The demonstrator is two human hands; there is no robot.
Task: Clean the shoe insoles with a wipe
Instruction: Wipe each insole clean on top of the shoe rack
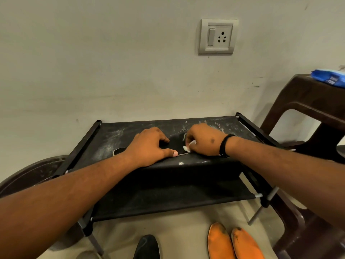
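Head view: a black insole (174, 144) lies on the dusty rack (115, 135) top shelf. The left hand (149, 146) presses it down, fingers spread. The right hand (203, 140) pinches a white wipe (186, 148) against it. Two orange insoles (233, 242) lie on the near floor.

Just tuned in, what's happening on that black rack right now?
A person is cleaning a black insole laid on the top shelf of the rack. The left hand presses it flat, while the right hand pinches a small white wipe against it. Two orange insoles and another black one lie on the floor below. A blue wipes pack sits on the brown stool.
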